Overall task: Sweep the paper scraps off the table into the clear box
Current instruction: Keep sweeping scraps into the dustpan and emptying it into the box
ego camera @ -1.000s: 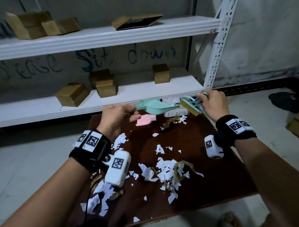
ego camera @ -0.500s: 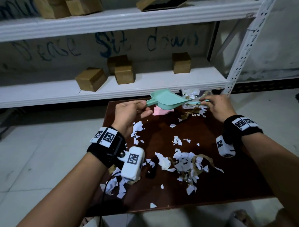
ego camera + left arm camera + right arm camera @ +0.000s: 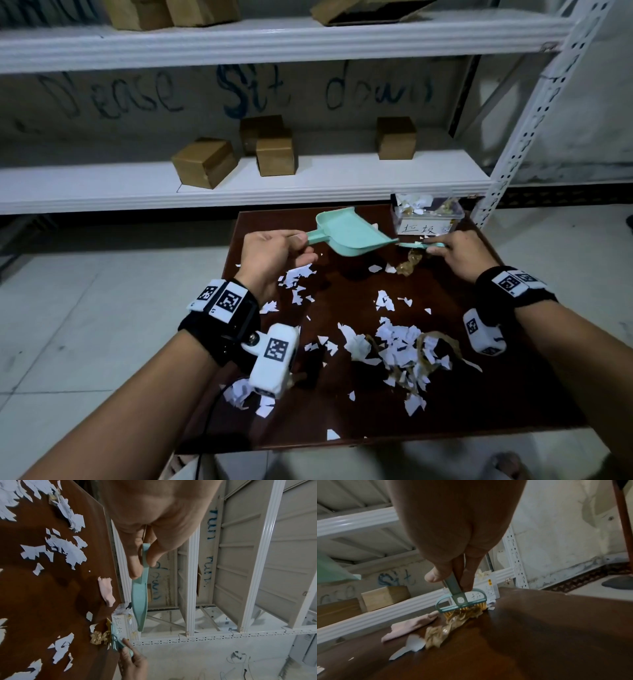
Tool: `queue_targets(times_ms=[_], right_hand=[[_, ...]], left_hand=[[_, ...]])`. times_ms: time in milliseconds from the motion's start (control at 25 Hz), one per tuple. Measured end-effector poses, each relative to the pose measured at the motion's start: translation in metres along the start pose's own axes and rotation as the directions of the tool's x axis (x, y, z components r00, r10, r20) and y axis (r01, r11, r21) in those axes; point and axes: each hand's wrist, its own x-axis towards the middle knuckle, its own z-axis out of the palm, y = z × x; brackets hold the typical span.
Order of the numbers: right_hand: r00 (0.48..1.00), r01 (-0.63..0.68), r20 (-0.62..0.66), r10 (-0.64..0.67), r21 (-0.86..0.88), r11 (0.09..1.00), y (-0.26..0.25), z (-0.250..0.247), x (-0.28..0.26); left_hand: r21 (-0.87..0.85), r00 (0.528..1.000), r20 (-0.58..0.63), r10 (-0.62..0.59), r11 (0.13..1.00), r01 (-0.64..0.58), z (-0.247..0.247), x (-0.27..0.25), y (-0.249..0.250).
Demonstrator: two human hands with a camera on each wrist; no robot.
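Observation:
My left hand (image 3: 274, 253) grips the handle of a mint-green dustpan (image 3: 349, 233), held in the air above the far part of the dark brown table (image 3: 496, 394). My right hand (image 3: 459, 253) pinches the handle of a small green brush (image 3: 462, 601) whose yellow bristles press on a crumpled brown paper scrap (image 3: 447, 626). The clear box (image 3: 428, 216) with a handwritten label stands at the table's far right corner and holds scraps. White paper scraps (image 3: 397, 342) lie over the table's middle and left. A pink scrap (image 3: 106, 591) lies near the far edge.
A white metal shelf (image 3: 239, 185) with several cardboard boxes (image 3: 205, 164) stands right behind the table. Its perforated upright post (image 3: 513, 144) rises by the far right corner. Grey tiled floor (image 3: 85, 308) surrounds the table.
Both hands came down from above the box. The brush dropped onto the table in front of the box, and the dustpan moved left and lower.

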Motion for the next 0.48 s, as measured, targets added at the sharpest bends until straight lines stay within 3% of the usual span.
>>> queue_targets(times_ms=[240, 480], right_hand=[[0.984, 0.176, 0.035, -0.176, -0.024, 0.984, -0.005, -0.028, -0.031], [0.971, 0.152, -0.179, -0.159, -0.048, 0.987, 0.013, -0.033, -0.024]], left_hand=[[0.135, 0.999, 0.009, -0.052, 0.99, 0.05, -0.009, -0.002, -0.01], [0.17, 0.997, 0.04, -0.071, 0.983, 0.064, 0.002, -0.01, -0.012]])
